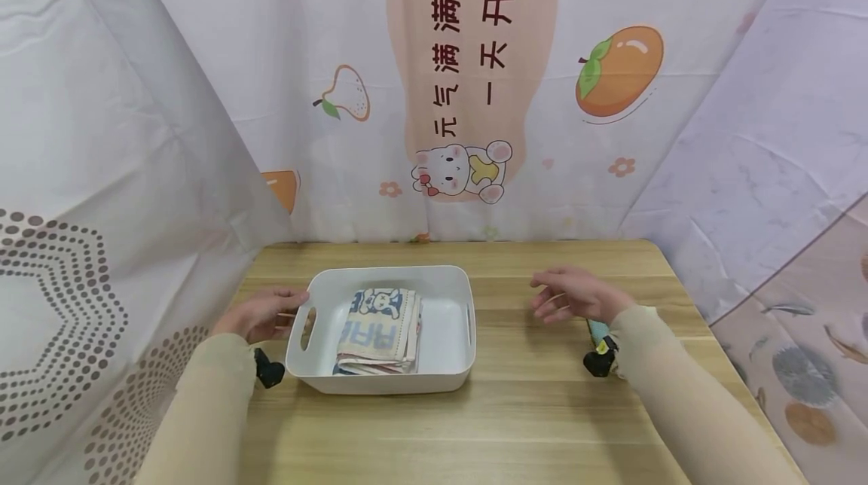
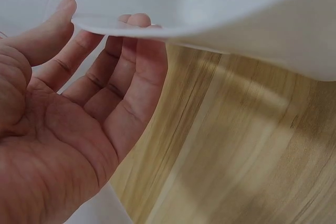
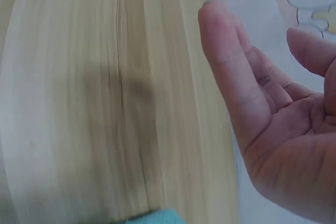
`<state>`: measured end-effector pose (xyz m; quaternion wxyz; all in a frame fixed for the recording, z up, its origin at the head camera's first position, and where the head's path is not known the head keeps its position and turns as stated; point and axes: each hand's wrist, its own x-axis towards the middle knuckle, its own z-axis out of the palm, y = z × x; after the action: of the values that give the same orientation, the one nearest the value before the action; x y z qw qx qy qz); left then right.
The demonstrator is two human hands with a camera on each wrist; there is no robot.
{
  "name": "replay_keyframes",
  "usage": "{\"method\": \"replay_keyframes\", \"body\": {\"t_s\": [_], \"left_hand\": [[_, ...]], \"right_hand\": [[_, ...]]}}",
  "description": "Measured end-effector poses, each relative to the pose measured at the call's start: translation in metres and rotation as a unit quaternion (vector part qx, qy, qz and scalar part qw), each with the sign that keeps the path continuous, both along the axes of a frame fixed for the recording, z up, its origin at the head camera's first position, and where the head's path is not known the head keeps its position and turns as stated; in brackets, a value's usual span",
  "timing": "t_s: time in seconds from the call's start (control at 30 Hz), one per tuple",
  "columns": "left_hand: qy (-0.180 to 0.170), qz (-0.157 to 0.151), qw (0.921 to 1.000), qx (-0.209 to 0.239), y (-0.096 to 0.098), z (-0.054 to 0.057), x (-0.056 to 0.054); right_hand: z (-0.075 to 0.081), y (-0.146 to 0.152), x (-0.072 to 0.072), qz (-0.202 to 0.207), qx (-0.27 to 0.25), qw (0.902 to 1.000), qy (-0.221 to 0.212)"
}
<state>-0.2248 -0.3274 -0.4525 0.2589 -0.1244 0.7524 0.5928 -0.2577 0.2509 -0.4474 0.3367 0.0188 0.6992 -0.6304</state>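
Observation:
A white plastic storage basket (image 1: 434,382) stands on the left part of the table, with a folded patterned towel (image 1: 380,327) lying inside. My left hand (image 1: 261,314) is at the basket's left end and grips it by the handle side. In the left wrist view the thumb of my left hand (image 2: 79,103) meets the rim, while the fingers bend up around the wall's edge. My right hand (image 1: 573,295) hovers over the table right of the basket, fingers loosely bent and holding nothing. Beneath the right wrist lies a teal cloth (image 1: 598,330), mostly hidden by the arm.
The wooden table (image 1: 475,440) has a printed white curtain (image 1: 312,161) along its back edge. More fabric hangs at the left (image 1: 102,131) and right (image 1: 800,304) sides. A small black device (image 1: 270,369) is strapped at the left wrist, another (image 1: 600,359) at the right.

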Motion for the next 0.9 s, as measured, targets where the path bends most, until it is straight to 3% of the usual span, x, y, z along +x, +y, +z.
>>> {"method": "replay_keyframes", "body": {"t_s": [0.9], "left_hand": [[-0.002, -0.002, 0.9999, 0.016, 0.000, 0.001, 0.002]], "right_hand": [[-0.011, 0.099, 0.017, -0.063, 0.009, 0.9978, -0.016]]}}
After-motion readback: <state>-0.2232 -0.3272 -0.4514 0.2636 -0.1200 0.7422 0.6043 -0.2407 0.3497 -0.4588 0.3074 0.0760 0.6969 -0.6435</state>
